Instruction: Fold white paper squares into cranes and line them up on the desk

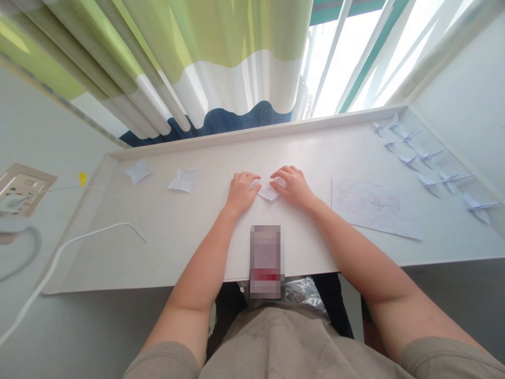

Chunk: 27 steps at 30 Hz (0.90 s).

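Both of my hands rest on a small folded white paper piece [269, 192] in the middle of the white table [165, 231]. My left hand [240, 192] presses down on the paper's left edge with curled fingers. My right hand [292, 185] pinches the paper's right side with bent fingers. The paper lies flat on the table between the two hands, partly covered by the fingertips.
Two folded white paper pieces [138, 171] [183, 180] lie at the far left. A written sheet [373, 206] lies to the right, several paper cranes [430, 158] beyond it. A blurred-out object [267, 260] stands at the near edge. White cables [79, 237] and a wall socket [21, 187] are left.
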Tool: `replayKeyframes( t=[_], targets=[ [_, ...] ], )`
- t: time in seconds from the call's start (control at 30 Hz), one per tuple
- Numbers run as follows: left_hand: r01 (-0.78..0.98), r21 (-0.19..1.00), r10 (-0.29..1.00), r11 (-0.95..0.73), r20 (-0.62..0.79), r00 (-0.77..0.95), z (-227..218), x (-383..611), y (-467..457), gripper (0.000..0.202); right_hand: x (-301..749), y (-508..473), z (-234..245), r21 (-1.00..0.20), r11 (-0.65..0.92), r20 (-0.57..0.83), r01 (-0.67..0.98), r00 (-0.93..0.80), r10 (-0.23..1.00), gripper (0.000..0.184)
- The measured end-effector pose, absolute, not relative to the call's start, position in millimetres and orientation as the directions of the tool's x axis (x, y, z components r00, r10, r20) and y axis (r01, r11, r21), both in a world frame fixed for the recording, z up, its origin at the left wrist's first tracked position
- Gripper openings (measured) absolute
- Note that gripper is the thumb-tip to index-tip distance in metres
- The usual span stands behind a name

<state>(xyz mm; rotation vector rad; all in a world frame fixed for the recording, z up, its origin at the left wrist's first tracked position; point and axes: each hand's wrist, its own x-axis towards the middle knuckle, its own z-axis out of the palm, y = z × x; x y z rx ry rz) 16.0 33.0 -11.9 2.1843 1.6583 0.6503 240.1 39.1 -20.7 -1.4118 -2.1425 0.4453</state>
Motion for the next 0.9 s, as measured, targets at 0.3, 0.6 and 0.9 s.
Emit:
replayKeyframes(
  t=[0.3, 0.6, 0.9],
  targets=[
    [0.900, 0.408, 0.987, -0.152, 0.112, 0.116, -9, 9, 29, 0.029, 254, 44, -32, -0.561, 0.177, 0.256, 0.809, -0.033, 0.966, 0.028],
    [0.809, 0.555, 0.966, -0.195, 0.251, 0.061, -22, -5, 35, 0.014, 276, 49, -35, -0.653, 0.295, 0.323, 0.697, -0.096, 0.942, 0.029],
    [0.615, 0.609, 0.864, -0.500, 0.306, 0.400, -12, -15, 28, 0.041, 268, 41, -26, -0.651, 0.587, 0.303, 0.482, -0.544, 0.782, 0.047]
  ],
)
